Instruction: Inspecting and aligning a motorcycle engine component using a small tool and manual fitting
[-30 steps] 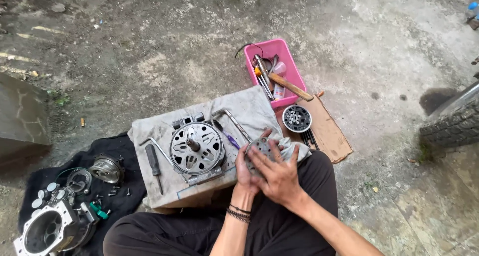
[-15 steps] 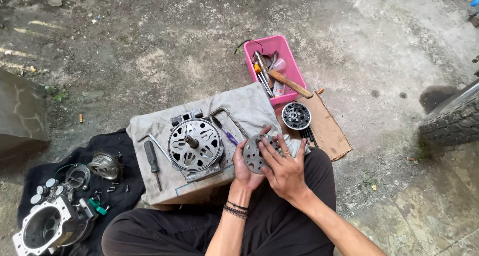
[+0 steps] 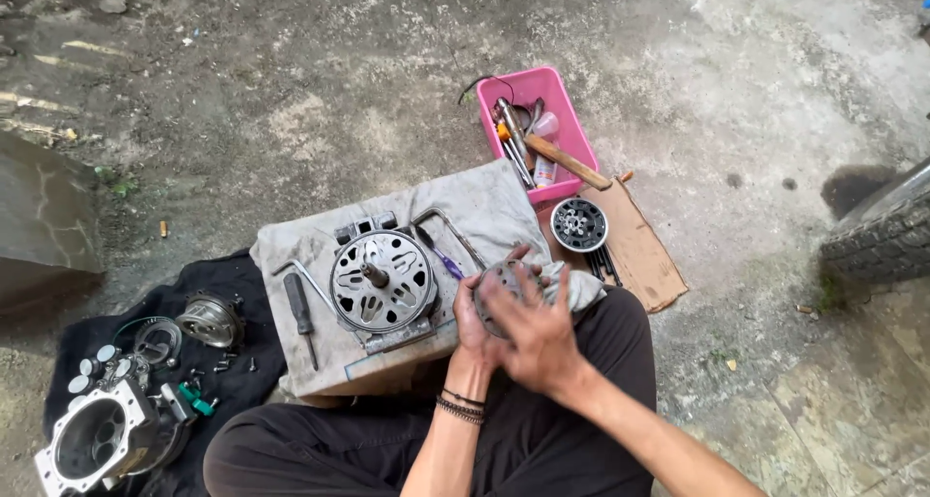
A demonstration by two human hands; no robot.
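The left hand (image 3: 472,313) is cupping a round grey metal part (image 3: 504,282) from below, fingers curled round its rim, while the right hand (image 3: 536,334) is lying flat over it with fingers spread apart; a grey rag (image 3: 579,289) seems to be bunched under it, though the hands are hiding most of that. The part is sitting at the right edge of the cloth-covered block (image 3: 484,201), just beside the round motor housing (image 3: 383,281), with a screwdriver (image 3: 300,313) lying left and a pink tray (image 3: 567,119) of tools standing beyond.
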